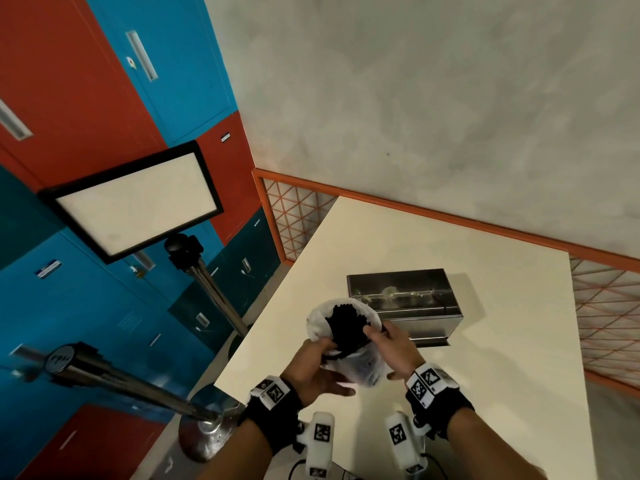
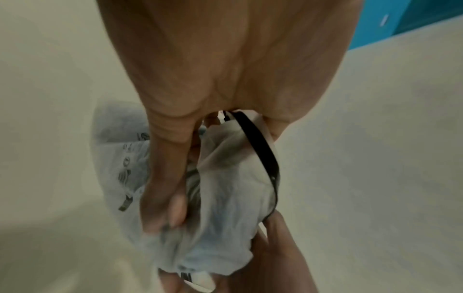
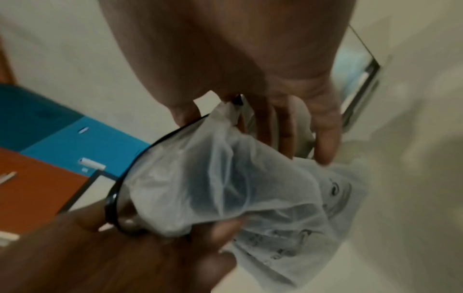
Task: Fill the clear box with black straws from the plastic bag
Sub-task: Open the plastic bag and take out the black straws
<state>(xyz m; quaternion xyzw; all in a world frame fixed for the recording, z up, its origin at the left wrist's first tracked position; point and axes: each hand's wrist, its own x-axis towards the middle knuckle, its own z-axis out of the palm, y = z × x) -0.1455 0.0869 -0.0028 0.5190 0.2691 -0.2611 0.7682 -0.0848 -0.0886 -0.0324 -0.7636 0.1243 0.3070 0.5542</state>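
Wall: mottled grey plaster wall (image 1: 433,98), seen at 12 o'clock.
Lockers: red and blue metal lockers (image 1: 104,98), at 10 o'clock.
Table: cream rectangular tabletop (image 1: 502,341), bordered by orange wire-mesh fencing (image 1: 606,306).

locker room: red and blue lockers (image 1: 86,81), queue posts (image 1: 207,282)

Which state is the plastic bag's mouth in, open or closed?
Open. The plastic bag gapes at its upper end, black straws poking out, held by the left hand and right hand.

Left hand (image 1: 313,363) and right hand (image 1: 393,346) raised close together — fingers curled, gripping
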